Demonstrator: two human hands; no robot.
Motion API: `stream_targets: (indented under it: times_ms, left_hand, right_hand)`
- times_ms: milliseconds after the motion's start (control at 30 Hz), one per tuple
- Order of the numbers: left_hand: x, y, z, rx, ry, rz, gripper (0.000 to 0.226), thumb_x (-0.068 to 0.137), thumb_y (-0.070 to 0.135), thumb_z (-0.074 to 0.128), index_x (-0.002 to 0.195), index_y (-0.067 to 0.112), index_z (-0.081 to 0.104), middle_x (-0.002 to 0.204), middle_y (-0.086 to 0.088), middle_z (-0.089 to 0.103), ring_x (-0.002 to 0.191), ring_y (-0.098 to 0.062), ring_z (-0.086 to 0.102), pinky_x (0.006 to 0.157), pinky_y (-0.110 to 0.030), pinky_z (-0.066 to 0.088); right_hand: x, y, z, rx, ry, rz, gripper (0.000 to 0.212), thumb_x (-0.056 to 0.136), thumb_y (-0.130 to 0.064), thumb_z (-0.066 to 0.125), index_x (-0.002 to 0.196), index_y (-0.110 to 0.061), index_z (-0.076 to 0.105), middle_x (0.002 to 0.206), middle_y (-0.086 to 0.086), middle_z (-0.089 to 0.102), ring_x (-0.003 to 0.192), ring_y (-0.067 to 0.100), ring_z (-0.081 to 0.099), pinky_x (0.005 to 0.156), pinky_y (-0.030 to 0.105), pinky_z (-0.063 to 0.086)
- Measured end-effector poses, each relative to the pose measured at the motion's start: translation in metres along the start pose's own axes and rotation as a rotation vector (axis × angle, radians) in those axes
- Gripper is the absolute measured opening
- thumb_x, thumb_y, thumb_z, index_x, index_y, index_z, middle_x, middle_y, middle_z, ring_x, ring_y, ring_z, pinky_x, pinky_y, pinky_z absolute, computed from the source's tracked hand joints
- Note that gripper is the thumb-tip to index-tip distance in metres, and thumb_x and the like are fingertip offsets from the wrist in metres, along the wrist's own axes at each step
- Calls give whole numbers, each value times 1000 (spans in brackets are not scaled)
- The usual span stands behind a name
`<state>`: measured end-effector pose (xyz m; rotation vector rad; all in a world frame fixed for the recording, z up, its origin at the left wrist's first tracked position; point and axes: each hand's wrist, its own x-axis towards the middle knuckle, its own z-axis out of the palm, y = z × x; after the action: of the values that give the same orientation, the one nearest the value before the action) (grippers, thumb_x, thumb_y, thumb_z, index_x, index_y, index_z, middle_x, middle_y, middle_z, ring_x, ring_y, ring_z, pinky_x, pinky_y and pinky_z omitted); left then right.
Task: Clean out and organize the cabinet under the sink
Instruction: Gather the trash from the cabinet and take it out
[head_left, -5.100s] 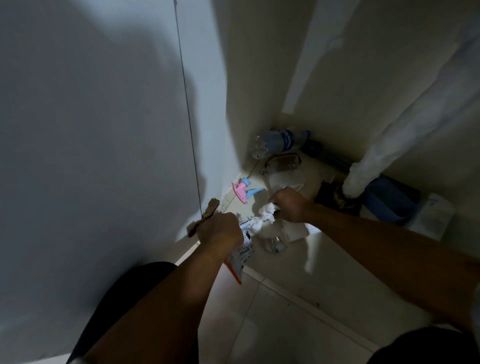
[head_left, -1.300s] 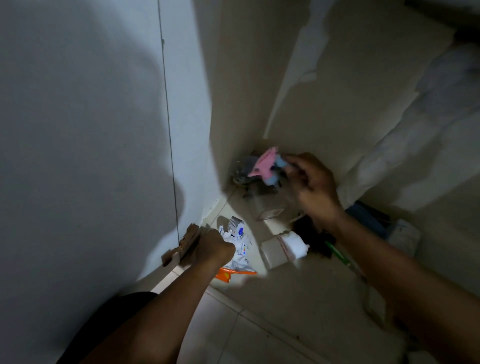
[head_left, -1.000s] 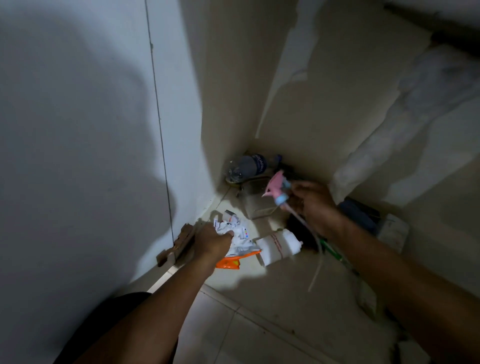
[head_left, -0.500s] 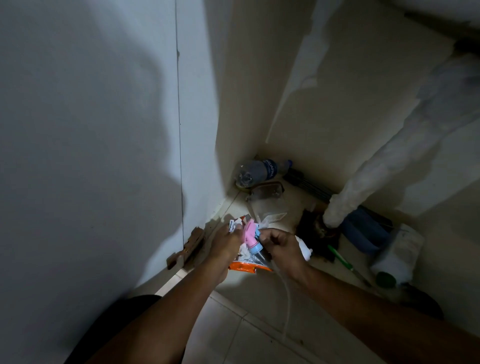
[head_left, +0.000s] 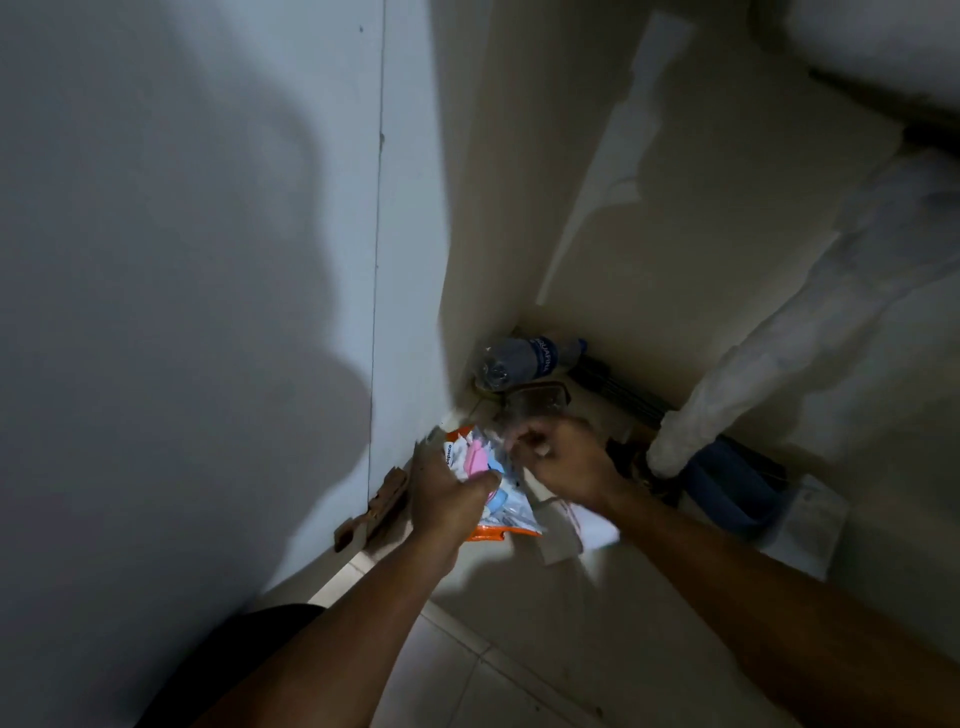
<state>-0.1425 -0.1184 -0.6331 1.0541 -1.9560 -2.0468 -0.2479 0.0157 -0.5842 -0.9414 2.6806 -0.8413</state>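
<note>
Left hand (head_left: 447, 499) grips a crumpled orange-and-white plastic packet (head_left: 511, 519); right hand (head_left: 566, 462) blurred, grip unclear; clear plastic bottle (head_left: 519, 358) lies uncollected.

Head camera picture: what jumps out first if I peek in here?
The bright orange-and-white bag in the grip of the left hand, front left, with a pink and blue spray head poking out. Behind it, a clear water bottle lies in the back corner, and a fat white pipe slants down on the right.

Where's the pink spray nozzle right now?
Head view, centre: the pink spray nozzle sits in the bundle of wrappers gripped by the left hand, beside the right hand, in front of the water bottle.
</note>
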Motion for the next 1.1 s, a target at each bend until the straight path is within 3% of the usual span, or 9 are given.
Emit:
stream_targets:
  times_ms: [133, 200, 300, 433, 533, 667, 767, 967, 1100]
  left_hand:
    - [-5, 1, -3, 86, 57, 34, 69, 83, 21, 85, 145, 19, 53, 138, -3, 65, 123, -29, 68, 105, -46, 58]
    - [-5, 1, -7, 112, 72, 46, 65, 83, 22, 85, 140, 19, 56, 133, -3, 68, 121, -27, 69, 102, -41, 59]
    - [-4, 4, -11, 122, 62, 54, 71, 82, 21, 86, 147, 18, 56, 139, -4, 67, 128, -29, 65, 108, -44, 56]
    - [-2, 4, -14, 116, 80, 60, 68, 81, 25, 88, 143, 21, 60, 133, -3, 70, 119, -25, 68, 97, -35, 60]
    - [-1, 3, -15, 97, 94, 69, 64, 79, 24, 89, 138, 22, 63, 128, 1, 72, 115, -21, 70, 88, -26, 57]
    - [0, 4, -12, 82, 61, 40, 63, 80, 20, 89, 137, 20, 63, 128, -2, 72, 116, -26, 71, 99, -43, 62]
    - [0, 4, -5, 65, -3, 16, 63, 80, 15, 89, 137, 18, 62, 128, -3, 71, 116, -27, 72, 97, -46, 63]
    - [-3, -1, 11, -14, -281, -89, 36, 86, 14, 84, 119, 15, 72, 110, -4, 82, 97, -24, 81, 94, -47, 65]
    - [-4, -11, 24, -7, -293, -153, 33, 87, 19, 83, 119, 16, 74, 107, -5, 83, 96, -26, 81, 95, -46, 65]
  right_hand:
    - [54, -5, -21, -479, 159, -69, 40, 89, -34, 66, 127, -21, 65, 122, 8, 70, 114, 30, 65, 95, 43, 54]
    - [78, -7, -16, -576, 139, -77, 70, 84, -40, 72, 146, -17, 50, 144, 11, 56, 132, 34, 53, 110, 46, 44]
    - [104, -7, -1, -729, 75, -124, 102, 78, -46, 79, 159, -11, 28, 158, 13, 38, 144, 37, 39, 114, 49, 36]
    - [122, -6, 25, -841, -19, -66, 101, 87, -40, 71, 162, -5, 13, 164, 17, 25, 150, 42, 29, 118, 54, 33]
    - [125, -2, 29, -865, -34, -40, 90, 89, -32, 69, 160, -7, 20, 158, 19, 34, 142, 45, 38, 112, 56, 40]
    - [115, 3, 16, -826, 119, -133, 76, 88, -33, 66, 154, -10, 36, 145, 17, 48, 132, 42, 49, 106, 52, 45]
    - [97, 8, -6, -620, 363, -144, 83, 79, -38, 71, 151, -15, 38, 139, 12, 52, 125, 37, 53, 98, 46, 49]
    - [42, 12, -79, 168, 813, -25, 84, 72, -41, 80, 148, -35, 44, 131, -3, 56, 109, 11, 63, 88, 24, 55]
    - [-9, 13, -86, 977, 722, 297, 67, 72, -34, 67, 137, -26, 55, 130, 10, 68, 110, 33, 72, 85, 45, 64]
